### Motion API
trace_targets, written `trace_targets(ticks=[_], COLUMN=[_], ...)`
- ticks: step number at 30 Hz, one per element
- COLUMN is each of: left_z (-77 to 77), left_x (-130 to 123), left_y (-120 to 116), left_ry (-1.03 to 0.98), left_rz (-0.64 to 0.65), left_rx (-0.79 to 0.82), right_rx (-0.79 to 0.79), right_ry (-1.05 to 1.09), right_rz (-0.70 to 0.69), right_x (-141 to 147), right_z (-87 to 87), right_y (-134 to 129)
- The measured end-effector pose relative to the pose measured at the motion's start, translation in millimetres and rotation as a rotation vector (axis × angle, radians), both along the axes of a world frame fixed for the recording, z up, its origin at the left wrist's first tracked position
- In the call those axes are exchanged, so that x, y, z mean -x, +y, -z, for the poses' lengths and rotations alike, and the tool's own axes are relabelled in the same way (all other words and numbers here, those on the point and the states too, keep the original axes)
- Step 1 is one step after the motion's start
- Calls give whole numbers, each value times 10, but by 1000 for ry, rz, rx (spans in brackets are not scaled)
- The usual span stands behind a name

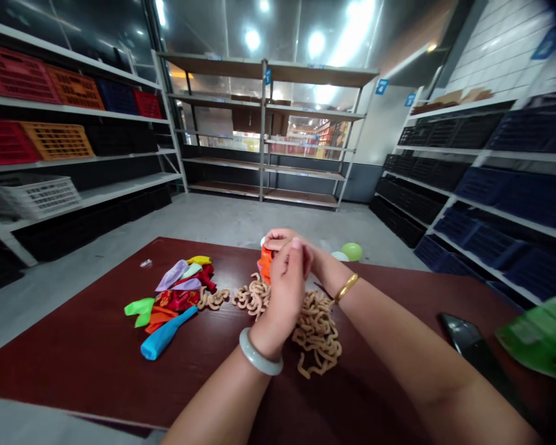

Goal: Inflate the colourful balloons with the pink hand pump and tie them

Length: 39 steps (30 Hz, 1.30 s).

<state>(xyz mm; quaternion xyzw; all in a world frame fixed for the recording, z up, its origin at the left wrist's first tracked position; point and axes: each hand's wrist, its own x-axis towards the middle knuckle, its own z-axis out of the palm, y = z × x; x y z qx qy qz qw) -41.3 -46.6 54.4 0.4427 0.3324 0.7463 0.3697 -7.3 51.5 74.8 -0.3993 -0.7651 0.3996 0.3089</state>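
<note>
My left hand (pixel 288 278), with a pale bangle at the wrist, is closed and pressed against my right hand (pixel 315 258), which has a gold bracelet. Both are brought together above the table around an orange balloon (pixel 265 266), part of which shows at the left of the fingers. Most of it and several fingertips are hidden. Below and around the hands lies a pile of beige curled snack puffs (pixel 317 327), with a few apart at the left. Further left is a heap of limp balloons (pixel 185 278) in several colours, with a blue balloon (pixel 167 334) nearest me.
A dark red table (pixel 97 346) carries everything. At its right are a black phone (pixel 463 337) and a green plastic bag (pixel 544 337). A green balloon (pixel 352 251) shows past the far edge. Shelves with crates (pixel 58 141) line the sides; a rack (pixel 262 136) stands behind.
</note>
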Motion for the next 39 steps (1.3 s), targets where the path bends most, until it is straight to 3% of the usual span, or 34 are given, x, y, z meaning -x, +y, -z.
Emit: trace_targets(ticks=[3, 6, 11, 15, 17, 19, 21, 23, 26, 28, 31, 35, 39], left_z=[127, 249, 354, 365, 372, 378, 373, 356, 323, 307, 302, 325, 336], left_x=[-25, -28, -64, -116, -114, -79, -18, 50, 134, 171, 215, 276, 313], left_y=[173, 309, 390, 413, 424, 433, 443, 455, 477, 488, 501, 530, 555], left_ry=[-220, -321, -526, -629, -637, -622, -614, -630, -653, -657, -632, -589, -598], left_rz=[118, 259, 445, 477, 459, 429, 381, 335, 305, 302, 282, 276, 246], left_rx=[256, 432, 430, 488, 486, 491, 514, 523, 504, 491, 487, 472, 442], right_rx=[-35, -317, -797, -909, -891, -821, -669, -461, -165, -56, -58, -141, -201], right_ry=[-59, -219, -472, -504, -435, -361, -403, -614, -873, -932, -919, -768, -548], right_rz=[-46, 4, -17, -119, -168, -111, 101, 242, 153, 119, 138, 208, 96], right_x=[-295, -560, -895, -1055, -1170, -1360, -1626, -1922, -2263, -2362, -2368, -2316, -2203], right_z=[-137, -155, 34, 224, 294, 352, 415, 495, 634, 708, 737, 634, 530], right_y=[138, 141, -69, -246, -296, -316, -311, -291, -274, -288, -320, -335, -404])
